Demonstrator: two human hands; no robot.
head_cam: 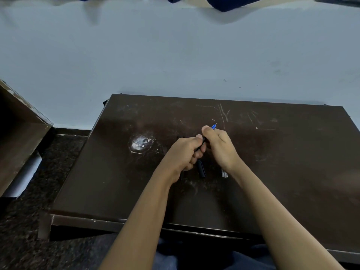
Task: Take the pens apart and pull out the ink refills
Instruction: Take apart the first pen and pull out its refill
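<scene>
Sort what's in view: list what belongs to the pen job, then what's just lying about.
Job: pen gripped by left hand and right hand; black pen piece; clear pen pieces, both on the table.
Lying about: white roll on the floor; brown cabinet, far left.

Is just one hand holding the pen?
No, the left hand and the right hand both grip the pen, its blue tip poking out beyond the right hand.

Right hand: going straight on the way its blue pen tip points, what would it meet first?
The way looks free: beyond the right hand and its blue pen tip I see only the scratched table, then the wall. Depth is unclear.
</scene>
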